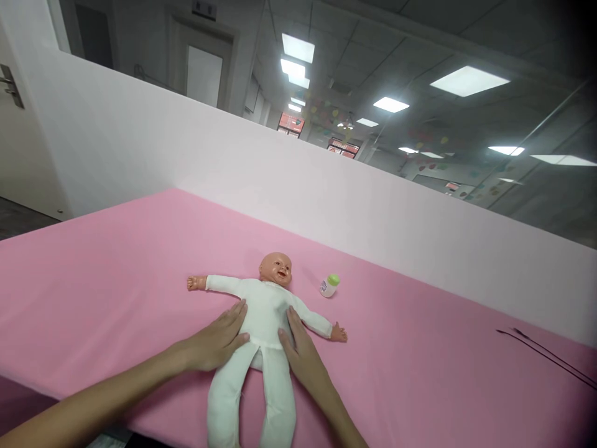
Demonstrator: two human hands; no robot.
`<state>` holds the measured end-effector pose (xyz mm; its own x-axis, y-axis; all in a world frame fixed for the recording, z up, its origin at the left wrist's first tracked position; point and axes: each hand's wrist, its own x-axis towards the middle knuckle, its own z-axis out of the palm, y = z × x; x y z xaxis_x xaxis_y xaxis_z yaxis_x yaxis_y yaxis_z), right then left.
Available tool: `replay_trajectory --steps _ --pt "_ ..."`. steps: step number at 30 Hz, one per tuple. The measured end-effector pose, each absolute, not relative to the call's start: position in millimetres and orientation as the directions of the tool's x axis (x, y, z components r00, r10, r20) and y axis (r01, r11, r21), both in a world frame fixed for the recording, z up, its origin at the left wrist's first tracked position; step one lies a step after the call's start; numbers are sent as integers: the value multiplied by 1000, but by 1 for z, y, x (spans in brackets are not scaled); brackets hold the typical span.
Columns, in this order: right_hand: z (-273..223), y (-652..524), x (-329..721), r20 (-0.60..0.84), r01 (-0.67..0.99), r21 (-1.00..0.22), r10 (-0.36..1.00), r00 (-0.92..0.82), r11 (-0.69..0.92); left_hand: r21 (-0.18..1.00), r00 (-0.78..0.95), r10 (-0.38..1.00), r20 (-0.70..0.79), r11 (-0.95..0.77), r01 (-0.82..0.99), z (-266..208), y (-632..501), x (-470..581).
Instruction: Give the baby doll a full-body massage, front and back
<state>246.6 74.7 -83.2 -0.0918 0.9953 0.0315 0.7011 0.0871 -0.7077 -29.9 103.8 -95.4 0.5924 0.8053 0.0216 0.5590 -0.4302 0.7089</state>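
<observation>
A baby doll (pixel 263 311) with a white cloth body and a hard plastic head lies on its back on the pink table cover (pixel 153 249). Its arms stretch out to both sides, and its legs point toward me. My left hand (pixel 219 339) rests against the left side of the doll's torso, fingers extended and thumb near the waist. Against the opposite side lies my right hand (pixel 298 345), also with straight fingers and the thumb on the belly. A small white bottle with a green cap (pixel 329 285) stands beside the doll's head, apart from both hands.
Two thin black cords (pixel 550 358) lie at the right of the table. A low white wall (pixel 298 180) runs behind it, with a large glass pane above showing ceiling lights. At the far left is a door (pixel 23 137) with a metal handle.
</observation>
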Motion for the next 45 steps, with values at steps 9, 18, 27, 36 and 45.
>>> replay_trajectory --steps 9,18,27,36,45 --pt "-79 100 218 141 688 -646 937 -318 331 654 624 771 128 -539 530 -83 121 29" --pt "-93 111 249 151 721 -675 986 -72 156 682 522 853 -10 -376 628 -81 142 -4" --pt "-72 66 230 56 675 -703 965 -258 221 698 684 725 85 -533 478 -74 94 -14" --pt "-89 141 227 281 771 -548 940 -194 323 689 557 811 179 -507 518 -88 164 27" --pt "-85 104 281 191 773 -603 977 -97 195 656 526 812 252 -543 524 -55 78 -25"
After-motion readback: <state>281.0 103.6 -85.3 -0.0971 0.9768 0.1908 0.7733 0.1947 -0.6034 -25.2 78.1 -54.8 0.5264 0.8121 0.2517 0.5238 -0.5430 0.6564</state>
